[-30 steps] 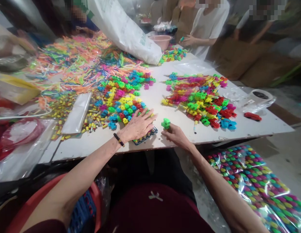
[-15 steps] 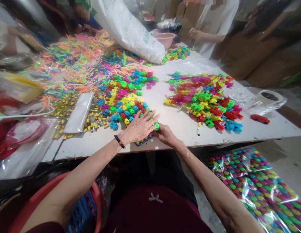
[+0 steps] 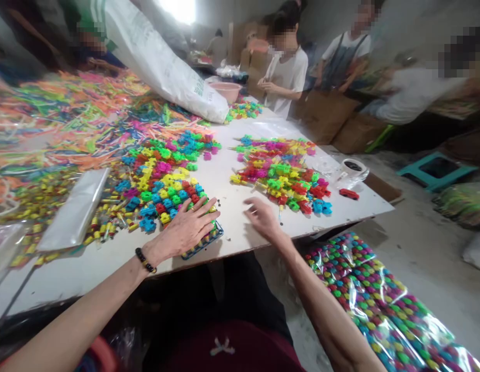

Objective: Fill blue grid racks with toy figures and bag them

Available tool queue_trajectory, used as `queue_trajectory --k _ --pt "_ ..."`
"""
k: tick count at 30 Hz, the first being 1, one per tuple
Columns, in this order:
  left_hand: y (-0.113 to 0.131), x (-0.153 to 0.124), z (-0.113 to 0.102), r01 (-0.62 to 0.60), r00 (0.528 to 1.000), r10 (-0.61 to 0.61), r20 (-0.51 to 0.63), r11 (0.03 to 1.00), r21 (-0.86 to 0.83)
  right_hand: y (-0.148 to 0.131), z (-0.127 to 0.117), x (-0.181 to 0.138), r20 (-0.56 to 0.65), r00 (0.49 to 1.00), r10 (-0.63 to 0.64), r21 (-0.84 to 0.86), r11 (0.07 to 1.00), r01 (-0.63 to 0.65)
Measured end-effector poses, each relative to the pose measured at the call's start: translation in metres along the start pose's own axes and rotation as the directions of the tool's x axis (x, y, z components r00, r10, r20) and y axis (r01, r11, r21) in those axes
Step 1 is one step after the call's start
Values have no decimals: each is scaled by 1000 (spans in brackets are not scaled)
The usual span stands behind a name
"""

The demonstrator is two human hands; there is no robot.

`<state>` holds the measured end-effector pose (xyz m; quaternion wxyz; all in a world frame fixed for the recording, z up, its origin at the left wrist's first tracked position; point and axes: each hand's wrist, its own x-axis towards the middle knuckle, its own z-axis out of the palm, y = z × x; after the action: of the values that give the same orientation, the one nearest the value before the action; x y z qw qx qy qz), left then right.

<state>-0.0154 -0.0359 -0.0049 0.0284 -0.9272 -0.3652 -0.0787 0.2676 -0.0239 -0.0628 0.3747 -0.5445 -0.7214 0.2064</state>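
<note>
My left hand point(image 3: 188, 226) lies flat with spread fingers over a tray point(image 3: 209, 238) at the table's near edge. Rows of small coloured plastic toy pieces point(image 3: 173, 200) stand in the tray, and my palm hides part of them. To the right of the tray, my right hand point(image 3: 262, 219) hovers over the white table point(image 3: 232, 217), apart from the toys. Its fingers are loosely bent and apart, with nothing visible in them. Beyond it lies a pile of coloured toys on thin sticks point(image 3: 286, 178).
Yellow capped pieces point(image 3: 119, 209) and a clear plastic bag stack point(image 3: 79, 206) lie on the left. A white sack point(image 3: 177, 77) leans across the back. A tape roll point(image 3: 353, 168) and red toy car point(image 3: 349, 194) sit right. Wrapped toy packs point(image 3: 364, 289) cover the floor. A co-worker point(image 3: 286, 72) stands beyond.
My right hand has come away from the tray and the green piece there, moving right with its fingers loosened. My left hand stays over the toys. The view has swung right.
</note>
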Motion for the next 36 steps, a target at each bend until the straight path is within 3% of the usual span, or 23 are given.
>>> queue_trajectory --k 2,3,5,8,10,13,16,19,23,26,28,32,36 --pt "0 -5 1 12 1000 -12 0 1000 3 23 -40 6 -278 950 143 -263 940 -219" --pt "1 -6 2 22 1000 -22 0 1000 6 34 -58 11 -340 923 180 -369 878 -306" --pt "2 -6 4 46 999 -45 -7 999 11 49 -82 22 -317 913 256 -533 748 -395" --pt "5 -2 8 80 997 -80 -23 997 6 55 -90 38 -185 909 373 -657 641 -397" --pt "5 0 5 96 995 -96 -5 995 -22 48 -84 44 -175 913 369 -664 640 -386" --pt "-4 3 -8 145 988 -135 76 979 -144 33 -64 42 -149 965 218 -580 771 -264" --pt "-22 4 -26 236 971 -216 99 931 -280 15 -35 28 32 997 72 -424 904 -52" --pt "-34 5 -35 246 969 -232 82 921 -302 -3 -4 10 242 967 79 -382 924 20" --pt "-27 8 -22 204 976 -179 127 953 -224 -17 20 2 306 940 149 -432 902 -3" --pt "-20 13 -8 205 977 -192 95 968 -143 -13 8 5 229 964 138 -403 914 -35" --pt "-20 16 -4 221 974 -213 78 969 -109 -2 -13 6 85 975 207 -453 879 -147" --pt "-25 19 -1 213 975 -208 75 975 -61 30 -52 2 -223 875 429 -540 693 -477" --pt "-28 18 3 195 980 -195 36 981 -12 54 -59 -2 -201 829 522 -495 677 -545"
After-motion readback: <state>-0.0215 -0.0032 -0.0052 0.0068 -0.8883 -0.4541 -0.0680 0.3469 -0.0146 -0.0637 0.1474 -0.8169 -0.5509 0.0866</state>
